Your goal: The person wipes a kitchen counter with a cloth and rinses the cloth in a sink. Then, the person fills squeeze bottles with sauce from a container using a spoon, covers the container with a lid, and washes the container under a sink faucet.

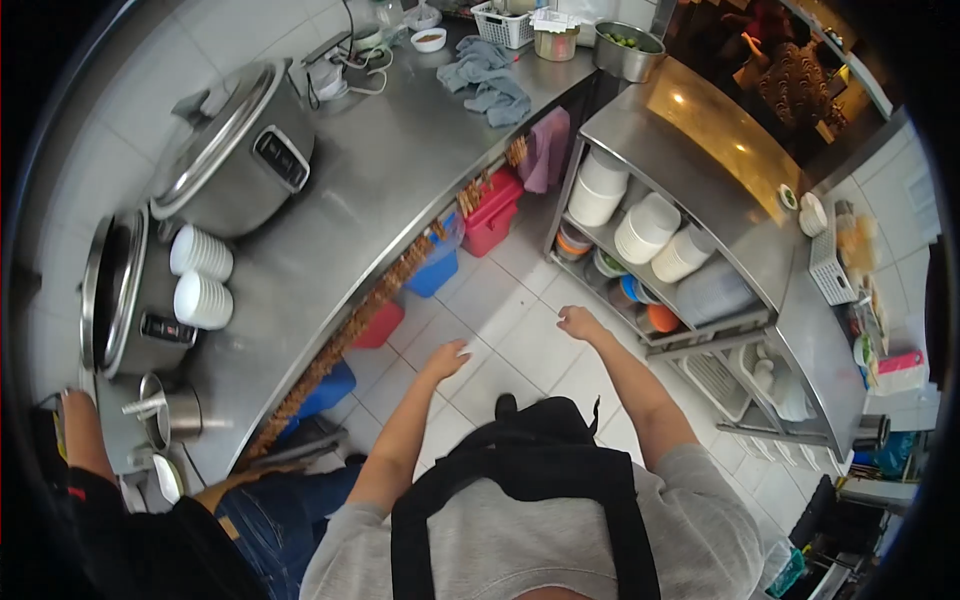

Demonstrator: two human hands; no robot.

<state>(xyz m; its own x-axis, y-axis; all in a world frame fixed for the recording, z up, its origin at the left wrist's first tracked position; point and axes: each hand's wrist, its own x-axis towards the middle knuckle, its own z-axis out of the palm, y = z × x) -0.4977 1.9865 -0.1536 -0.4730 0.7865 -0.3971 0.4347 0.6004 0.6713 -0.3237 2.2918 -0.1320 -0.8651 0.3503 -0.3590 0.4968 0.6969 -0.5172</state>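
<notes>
Both of my hands hang in the air over the tiled floor (495, 330). My left hand (449, 360) is on the left, its fingers loosely curled and too small to read clearly; no object shows in it. Further right, my right hand (579, 323) has its fingers bent inward, and whether they are closed is unclear. Nearest to it is the metal shelf unit (690, 150), holding stacks of white bowls (648, 229). The long steel counter (350, 190) lies beyond my left hand. Neither hand touches anything.
Large cookers (240, 150), white cup stacks (202, 276), a grey cloth (487, 80) and a metal pot (629, 50) stand on the surfaces. Red (491, 212) and blue bins (432, 270) sit under the counter. At lower left stands another person (130, 530).
</notes>
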